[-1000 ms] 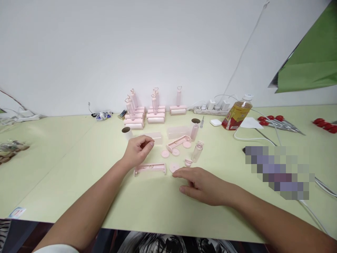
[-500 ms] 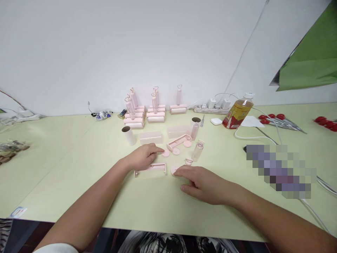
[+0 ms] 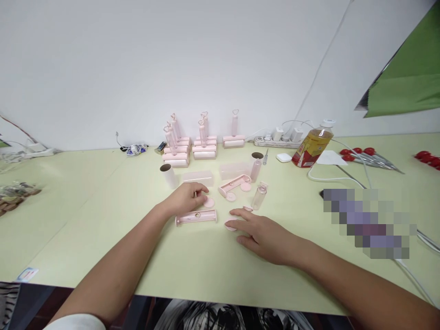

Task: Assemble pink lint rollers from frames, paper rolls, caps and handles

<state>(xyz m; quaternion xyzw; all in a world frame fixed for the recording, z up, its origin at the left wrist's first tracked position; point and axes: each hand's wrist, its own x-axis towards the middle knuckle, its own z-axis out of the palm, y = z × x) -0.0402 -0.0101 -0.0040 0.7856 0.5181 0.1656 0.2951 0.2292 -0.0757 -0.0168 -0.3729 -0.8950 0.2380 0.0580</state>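
My left hand [image 3: 185,198] lies on the pale green table [image 3: 103,220] with its fingers curled, the fingertips pinching a small pink disc [image 3: 209,202]. Just in front of that hand lies a pink roller frame [image 3: 195,217]. My right hand [image 3: 263,231] rests flat with its fingers stretched out, the thumb and forefinger tips at a second pink disc [image 3: 229,224]. A small clear bottle [image 3: 258,196] stands just beyond the right hand. Another pink frame [image 3: 234,184], with more discs beside it, lies behind it.
A cardboard tube [image 3: 168,175] and two clear covers [image 3: 198,178] sit behind my left hand. Several assembled pink rollers [image 3: 204,145] stand at the back. An oil bottle [image 3: 312,144], a power strip [image 3: 280,137], cables and red-handled tools [image 3: 367,156] are at the right.
My left hand reached right to the pink disc, then drew it a little to the left. My right hand slid slightly forward toward the second disc.
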